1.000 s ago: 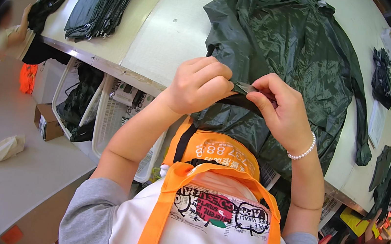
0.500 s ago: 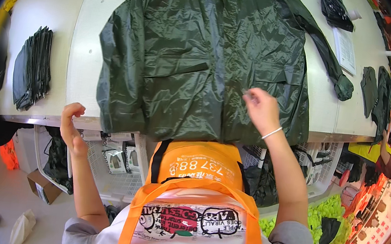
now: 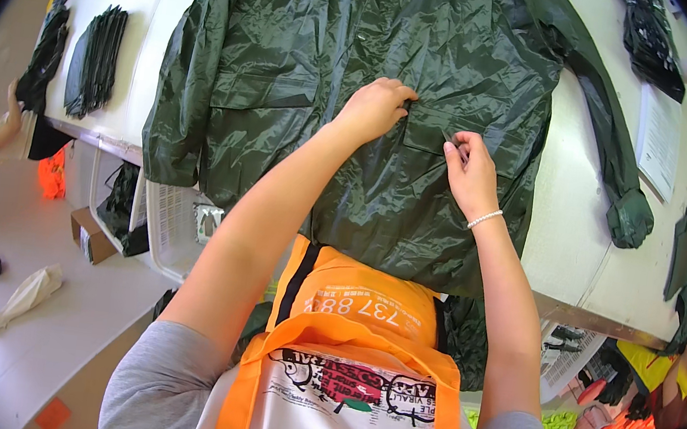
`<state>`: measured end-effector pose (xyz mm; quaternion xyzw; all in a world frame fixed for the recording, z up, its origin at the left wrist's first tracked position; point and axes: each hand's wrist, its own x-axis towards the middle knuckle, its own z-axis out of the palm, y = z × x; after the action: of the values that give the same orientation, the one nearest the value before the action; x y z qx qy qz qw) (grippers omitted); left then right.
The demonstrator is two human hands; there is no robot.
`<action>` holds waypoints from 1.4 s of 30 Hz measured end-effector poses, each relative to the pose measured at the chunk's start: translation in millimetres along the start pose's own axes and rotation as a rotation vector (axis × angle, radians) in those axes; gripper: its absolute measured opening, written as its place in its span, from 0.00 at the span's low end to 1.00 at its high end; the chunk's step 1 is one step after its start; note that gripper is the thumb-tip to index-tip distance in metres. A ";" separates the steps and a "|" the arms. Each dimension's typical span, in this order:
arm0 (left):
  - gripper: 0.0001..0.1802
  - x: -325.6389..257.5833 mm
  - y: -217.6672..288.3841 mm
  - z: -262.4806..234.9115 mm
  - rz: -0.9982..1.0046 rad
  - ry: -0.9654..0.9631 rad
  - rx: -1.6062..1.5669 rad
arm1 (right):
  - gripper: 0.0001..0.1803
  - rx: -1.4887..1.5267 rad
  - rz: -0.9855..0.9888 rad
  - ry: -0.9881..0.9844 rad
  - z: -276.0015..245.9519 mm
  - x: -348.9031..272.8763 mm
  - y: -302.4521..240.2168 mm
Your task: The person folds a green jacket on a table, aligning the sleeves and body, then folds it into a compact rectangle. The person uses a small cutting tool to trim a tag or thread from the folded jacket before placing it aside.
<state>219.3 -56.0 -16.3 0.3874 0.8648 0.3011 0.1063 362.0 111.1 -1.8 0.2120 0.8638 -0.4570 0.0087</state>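
Two hands: both rest on a dark green rain jacket [image 3: 354, 68] spread flat on a white table [image 3: 574, 245].
Left hand [image 3: 372, 110]: fingers curled and pressed together, knuckles up, fingertips tucked at the edge of the pocket flap [image 3: 467, 135] on the jacket front.
Right hand [image 3: 469, 172]: thumb and forefinger pinch the lower edge of the same flap; whether something thin sits in the pinch I cannot tell. A white bead bracelet [image 3: 486, 219] circles the wrist.
Jacket position: it covers the middle of the table, hem hanging over the near edge toward the person, one sleeve [image 3: 610, 137] stretched out to the right with its cuff near the table's edge.
Other pocket: a second flap pocket [image 3: 263, 100] lies to the left of the left hand, untouched.
Person: wears an orange apron [image 3: 365, 313] over a grey shirt, forearms coming up from the lower edge.
Left of table: a stack of folded dark pieces [image 3: 95, 60] lies well apart from the jacket.
Right of table: a white sheet of paper [image 3: 657, 139] lies just beyond the sleeve.
Under table: a white plastic basket [image 3: 173, 227] stands below the edge, with a cardboard box [image 3: 89, 233] on the floor beside it.
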 end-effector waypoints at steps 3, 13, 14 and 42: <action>0.10 -2.7 -0.6 2.2 -0.008 -0.010 0.002 | 0.14 -0.003 -0.063 -0.025 -3.6 4.2 2.2; 0.03 -21.9 20.5 -7.5 -0.079 0.095 -0.054 | 0.10 -0.311 -0.324 -0.085 3.3 24.8 -21.4; 0.03 -20.5 20.9 -7.3 -0.109 0.098 -0.062 | 0.10 -0.342 -0.338 -0.090 4.0 27.0 -25.0; 0.03 14.5 -18.5 7.1 -0.098 -0.011 -0.547 | 0.12 0.063 -0.129 -0.094 -8.8 15.6 -34.1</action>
<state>201.2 -51.8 -32.4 0.3036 0.7684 0.5159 0.2263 336.6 106.8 26.9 0.1344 0.8594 -0.4932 0.0129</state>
